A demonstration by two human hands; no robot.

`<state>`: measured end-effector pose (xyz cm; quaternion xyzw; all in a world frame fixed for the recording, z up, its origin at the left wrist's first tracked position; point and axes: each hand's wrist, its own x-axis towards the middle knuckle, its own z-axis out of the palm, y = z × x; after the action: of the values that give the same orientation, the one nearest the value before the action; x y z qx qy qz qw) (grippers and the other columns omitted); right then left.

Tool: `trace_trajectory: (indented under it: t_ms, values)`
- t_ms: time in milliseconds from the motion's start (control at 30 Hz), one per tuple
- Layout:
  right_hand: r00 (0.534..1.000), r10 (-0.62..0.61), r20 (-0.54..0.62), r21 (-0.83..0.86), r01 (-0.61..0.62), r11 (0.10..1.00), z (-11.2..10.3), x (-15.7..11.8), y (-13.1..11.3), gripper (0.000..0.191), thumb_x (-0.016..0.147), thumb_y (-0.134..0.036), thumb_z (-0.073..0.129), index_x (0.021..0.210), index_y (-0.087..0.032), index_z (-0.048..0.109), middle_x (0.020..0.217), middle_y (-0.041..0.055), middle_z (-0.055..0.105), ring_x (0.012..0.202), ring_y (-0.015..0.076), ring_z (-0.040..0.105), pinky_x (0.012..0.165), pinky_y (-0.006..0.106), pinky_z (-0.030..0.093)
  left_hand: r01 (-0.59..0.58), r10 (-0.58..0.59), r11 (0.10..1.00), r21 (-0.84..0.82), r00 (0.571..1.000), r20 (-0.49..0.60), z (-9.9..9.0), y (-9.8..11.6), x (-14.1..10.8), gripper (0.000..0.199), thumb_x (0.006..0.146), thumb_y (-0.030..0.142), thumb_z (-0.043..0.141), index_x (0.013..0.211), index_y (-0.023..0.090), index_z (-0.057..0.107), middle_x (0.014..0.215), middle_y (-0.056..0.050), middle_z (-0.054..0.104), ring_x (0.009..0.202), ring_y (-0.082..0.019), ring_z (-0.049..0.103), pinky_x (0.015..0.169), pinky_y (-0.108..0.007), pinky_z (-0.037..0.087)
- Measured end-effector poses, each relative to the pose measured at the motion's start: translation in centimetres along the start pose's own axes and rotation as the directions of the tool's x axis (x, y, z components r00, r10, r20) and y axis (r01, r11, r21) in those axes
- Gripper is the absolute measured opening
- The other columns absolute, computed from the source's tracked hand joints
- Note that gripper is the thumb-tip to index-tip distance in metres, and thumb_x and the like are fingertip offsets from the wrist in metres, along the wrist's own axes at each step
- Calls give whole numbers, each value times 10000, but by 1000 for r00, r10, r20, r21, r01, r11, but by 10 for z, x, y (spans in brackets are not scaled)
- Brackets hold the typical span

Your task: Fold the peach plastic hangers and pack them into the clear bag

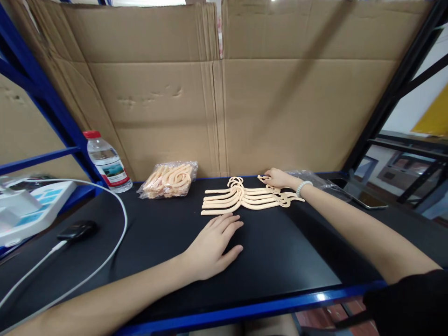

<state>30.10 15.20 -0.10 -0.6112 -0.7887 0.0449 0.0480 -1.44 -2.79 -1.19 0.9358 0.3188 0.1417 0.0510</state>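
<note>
Several cream plastic clothes-hanger-like pieces [224, 201] lie in an overlapping row on the black tabletop. Their curved hooks bunch near the middle, and their long arms spread left and right. At the row's far right end, my right hand [278, 178] pinches a small cream plastic piece [263, 178], most of it hidden by the fingers. A beaded bracelet [303, 187] circles that wrist. Just in front of the row, my left hand [215, 245] rests palm down on the table, fingers stretched out, holding nothing.
A clear bag of cream pieces [170, 179] and a water bottle [109, 163] stand at the back left. A white cable [122, 224], black charger [77, 230] and power strip [45, 205] lie left. Far right are plastic wrap [318, 182] and a phone [360, 195]. Cardboard [157, 107] walls the back.
</note>
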Motion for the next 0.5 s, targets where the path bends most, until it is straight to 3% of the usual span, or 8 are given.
trace_trajectory:
  t_ms: [200, 500]
  values:
    - [991, -129, 46, 53, 127, 991, -7, 6, -9, 251, 942, -323, 575, 1134, -164, 606, 1146, 77, 621, 958, 200, 627, 823, 397, 540, -6, 6, 998, -65, 1000, 4, 1, -2, 2, 412, 919, 332, 509, 1300, 176, 508, 1407, -136, 509, 1337, -280, 424, 1108, -478, 370]
    - [977, -198, -84, 145, 209, 967, -7, 7, -12, 220, 943, -312, 576, 1089, -153, 618, 1089, 68, 639, 924, 188, 635, 803, 385, 544, -16, 12, 993, -120, 999, -34, 1, -3, 1, 377, 900, 288, 535, 1264, 189, 526, 1341, -117, 556, 1275, -258, 473, 1079, -447, 399]
